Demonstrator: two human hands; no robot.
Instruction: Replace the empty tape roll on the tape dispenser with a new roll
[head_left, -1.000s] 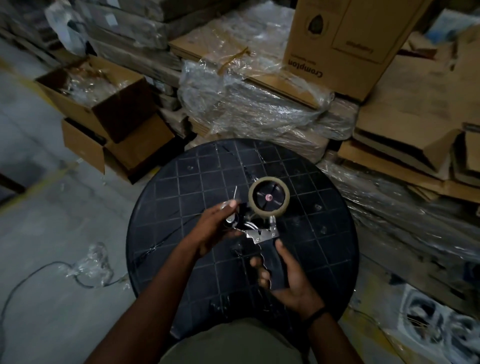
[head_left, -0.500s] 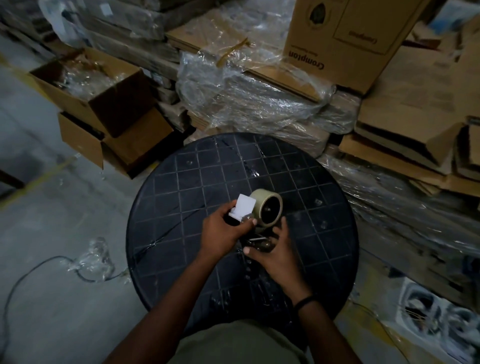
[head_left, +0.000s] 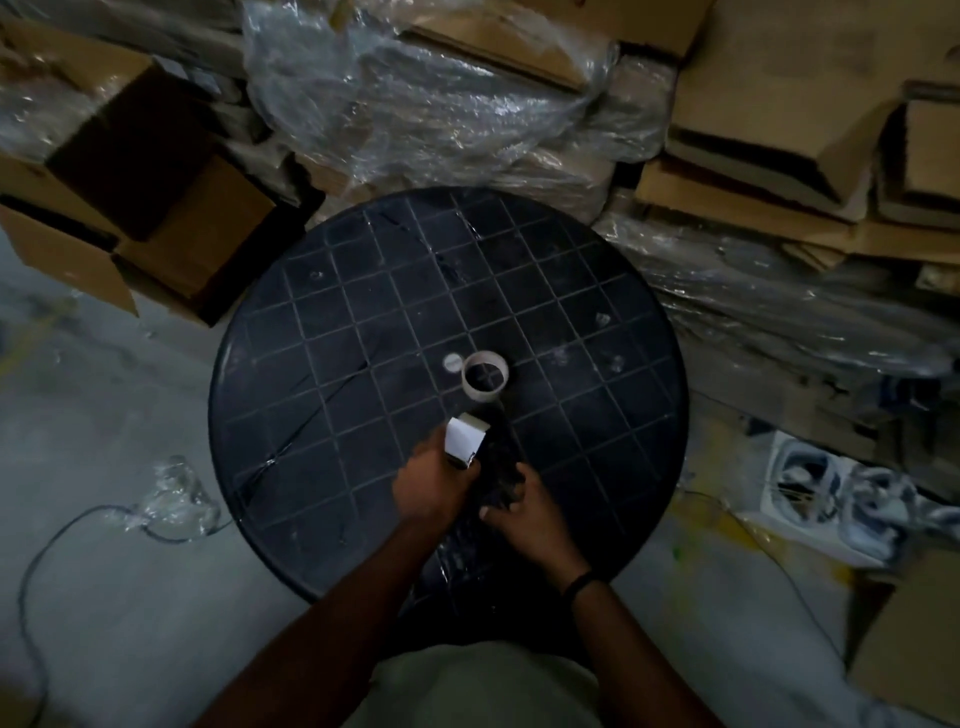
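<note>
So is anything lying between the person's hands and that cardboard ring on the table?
Nothing visible. The cardboard ring stands alone on the black table, just beyond the dispenser both hands hold; only bare tabletop separates them.

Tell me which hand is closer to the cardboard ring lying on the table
Left. The left hand, holding a white-faced piece, sits just below the cardboard ring and slightly to its left. The right hand grips the dark dispenser lower down, farther from the ring.

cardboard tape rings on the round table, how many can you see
1. A pale cardboard tape ring stands on the black round gridded table, just beyond the hands. Anything on the dark dispenser between the hands is too blurred to tell.
</note>
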